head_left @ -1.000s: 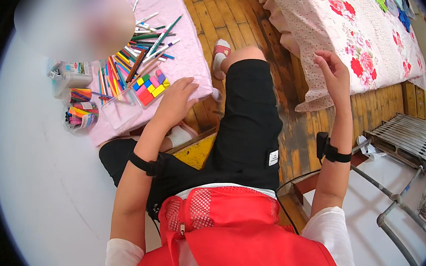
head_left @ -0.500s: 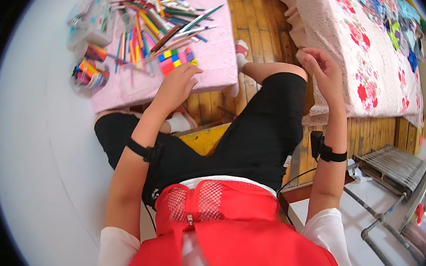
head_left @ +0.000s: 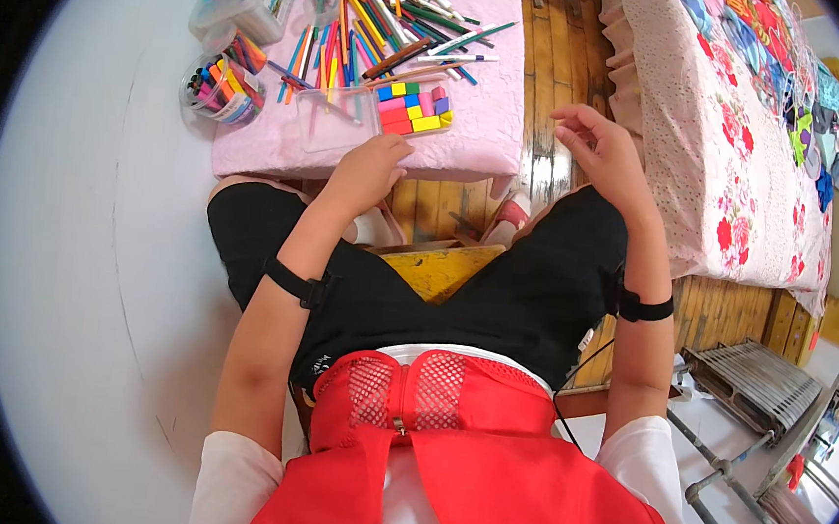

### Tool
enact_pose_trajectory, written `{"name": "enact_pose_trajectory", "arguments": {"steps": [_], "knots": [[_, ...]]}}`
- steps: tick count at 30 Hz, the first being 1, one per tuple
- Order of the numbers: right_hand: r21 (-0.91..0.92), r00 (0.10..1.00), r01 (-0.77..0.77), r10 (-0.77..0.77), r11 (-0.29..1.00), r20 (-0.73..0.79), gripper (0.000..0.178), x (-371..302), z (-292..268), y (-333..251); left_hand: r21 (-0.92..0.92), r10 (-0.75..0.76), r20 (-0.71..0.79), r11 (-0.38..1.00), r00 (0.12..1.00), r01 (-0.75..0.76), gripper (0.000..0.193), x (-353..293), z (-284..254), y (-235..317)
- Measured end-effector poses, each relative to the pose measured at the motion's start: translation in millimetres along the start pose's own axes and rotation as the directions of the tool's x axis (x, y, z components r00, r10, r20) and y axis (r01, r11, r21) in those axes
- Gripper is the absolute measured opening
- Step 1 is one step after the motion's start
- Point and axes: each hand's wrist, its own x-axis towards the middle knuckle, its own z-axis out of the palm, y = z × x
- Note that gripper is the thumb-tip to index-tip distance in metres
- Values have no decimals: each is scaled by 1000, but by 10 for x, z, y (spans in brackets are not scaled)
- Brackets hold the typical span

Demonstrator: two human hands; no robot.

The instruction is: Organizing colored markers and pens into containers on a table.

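Note:
My left hand [head_left: 371, 172] is over the front edge of the pink-covered table [head_left: 280, 157], fingers loosely bent and thumb apart, with nothing visible in it. Just beyond its fingertips lies a shallow clear plastic box of coloured blocks [head_left: 414, 110], in red, yellow, blue, green and pink. The box's clear lid [head_left: 324, 128] lies open to the left. My right hand [head_left: 607, 161] hangs in the air between the table and the bed, its thumb and fingers apart and holding nothing I can see.
Loose coloured pencils and markers [head_left: 398, 34] are spread across the table. A clear tub of markers [head_left: 224, 89] and a plastic case [head_left: 253, 3] stand on the left. A flower-patterned bed [head_left: 715, 138] is to the right, a metal-framed rack [head_left: 755, 382] nearer me.
My right hand has moved left, away from the bed's edge. My right foot and leg have drawn in toward me. The view has shifted, and my left hand stays close to the block box.

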Motion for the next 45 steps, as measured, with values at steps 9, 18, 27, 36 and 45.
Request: {"name": "enact_pose_trajectory", "arguments": {"steps": [9,18,27,36,45], "knots": [[-47,996,44,-40,998,75,22,69,226,150,67,24,6,997,1000,-25,27,40,11,-51],[-63,1000,11,-10,998,18,23,20,115,279,112,-18,37,994,999,14,25,106,-18,94],[-65,997,-57,54,996,-49,23,1,-294,599,55,106,-54,993,993,-103,20,528,-7,567],[-16,994,-110,110,994,1,25,528,-504,1372,-136,154,-54,978,987,-160,28,1692,198,780],[-177,966,-153,185,972,182,21,1658,-431,3045,-45,151,50,988,987,-149,37,2967,210,730]]}}
